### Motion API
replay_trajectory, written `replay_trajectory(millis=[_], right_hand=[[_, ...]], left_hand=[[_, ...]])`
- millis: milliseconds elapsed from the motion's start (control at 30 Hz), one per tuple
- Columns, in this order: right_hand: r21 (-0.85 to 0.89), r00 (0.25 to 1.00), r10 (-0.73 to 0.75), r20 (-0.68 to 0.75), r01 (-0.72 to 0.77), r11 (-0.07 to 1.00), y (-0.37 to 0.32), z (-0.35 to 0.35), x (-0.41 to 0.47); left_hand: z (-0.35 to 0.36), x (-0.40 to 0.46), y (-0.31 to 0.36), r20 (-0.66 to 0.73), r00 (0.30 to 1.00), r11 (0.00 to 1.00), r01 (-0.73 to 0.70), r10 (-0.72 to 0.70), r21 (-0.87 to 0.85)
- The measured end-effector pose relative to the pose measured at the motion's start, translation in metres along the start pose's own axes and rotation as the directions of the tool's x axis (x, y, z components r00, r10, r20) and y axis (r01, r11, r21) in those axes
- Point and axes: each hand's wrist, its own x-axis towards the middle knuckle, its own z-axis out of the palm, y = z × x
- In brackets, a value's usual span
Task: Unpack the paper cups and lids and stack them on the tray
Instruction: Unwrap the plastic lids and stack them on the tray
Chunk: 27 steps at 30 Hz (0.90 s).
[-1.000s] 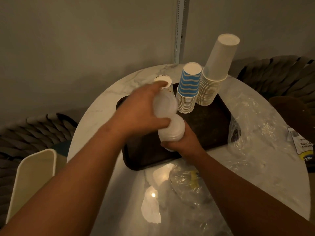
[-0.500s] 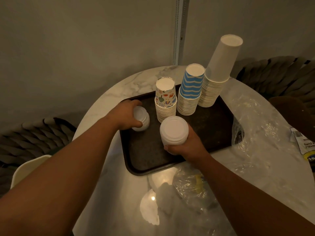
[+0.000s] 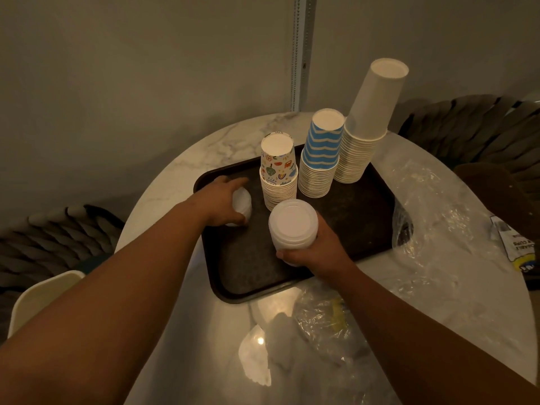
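On tray (image 3: 359, 217): left hand (image 3: 223, 203) grips small lid stack (image 3: 242, 201); right hand (image 3: 317, 249) grips larger lid stack (image 3: 293, 226)

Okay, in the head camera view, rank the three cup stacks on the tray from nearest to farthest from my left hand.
From the left hand, at the tray's left side:
1. Patterned cup stack, right beside it.
2. Blue striped cup stack, in the middle of the row.
3. Plain white cup stack, at the tray's far right corner.

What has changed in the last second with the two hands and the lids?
The left hand carried its lid stack left and down onto the tray; the right hand lowered its lids slightly. Both keep their grip. The three cup stacks stayed put.
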Motion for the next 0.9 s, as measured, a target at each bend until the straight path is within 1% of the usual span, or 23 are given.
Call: replay_trajectory(millis=[67, 133, 200, 267, 300, 367, 433, 500, 533, 700, 800, 900], right_hand=[[-0.004, 1.0, 0.001, -0.001, -0.001, 1.0, 0.0, 0.001, 0.0], [-0.002, 1.0, -0.001, 0.003, 0.001, 1.0, 0.0, 0.0, 0.001], [0.004, 1.0, 0.002, 0.014, -0.002, 1.0, 0.0, 0.0, 0.0], [0.01, 1.0, 0.012, 0.022, -0.012, 1.0, 0.0, 0.0, -0.001], [0.014, 0.999, 0.026, 0.024, -0.026, 1.0, 0.001, 0.0, -0.001], [-0.014, 0.998, 0.04, 0.043, -0.039, 0.999, -0.002, -0.002, -0.001], [-0.081, 0.997, 0.04, 0.061, -0.035, 0.996, -0.006, -0.003, 0.0], [-0.128, 0.998, 0.039, 0.056, -0.032, 0.991, -0.008, -0.004, 0.002], [-0.149, 0.997, 0.037, 0.061, -0.028, 0.988, -0.008, -0.004, 0.002], [-0.217, 0.997, 0.021, 0.073, -0.005, 0.976, -0.005, 0.0, 0.007], [-0.197, 0.996, 0.015, 0.084, 0.001, 0.98, -0.006, 0.001, 0.006], [-0.119, 0.996, 0.012, 0.086, -0.002, 0.993, -0.003, -0.001, 0.004]], left_hand=[[-0.014, -0.016, 0.003, -0.043, 0.998, 0.999, 0.036, -0.036, 0.003], [-0.032, -0.041, 0.013, -0.135, 0.99, 0.999, 0.029, -0.027, 0.017], [-0.045, -0.069, 0.032, -0.215, 0.976, 0.999, -0.041, 0.039, -0.006], [-0.046, -0.091, 0.058, -0.245, 0.959, 0.988, -0.153, 0.143, -0.022], [-0.042, -0.096, 0.07, -0.234, 0.951, 0.978, -0.21, 0.205, 0.002], [-0.03, -0.095, 0.089, -0.155, 0.943, 0.955, -0.294, 0.296, 0.037], [-0.019, -0.09, 0.1, -0.078, 0.945, 0.948, -0.313, 0.318, 0.062], [-0.011, -0.086, 0.104, -0.054, 0.947, 0.946, -0.31, 0.316, 0.097], [-0.009, -0.084, 0.104, -0.058, 0.948, 0.947, -0.307, 0.313, 0.098], [-0.01, -0.085, 0.102, -0.113, 0.948, 0.954, -0.298, 0.297, 0.003], [-0.012, -0.087, 0.1, -0.134, 0.945, 0.953, -0.303, 0.3, -0.003], [-0.015, -0.09, 0.1, -0.162, 0.942, 0.954, -0.301, 0.294, -0.019]])
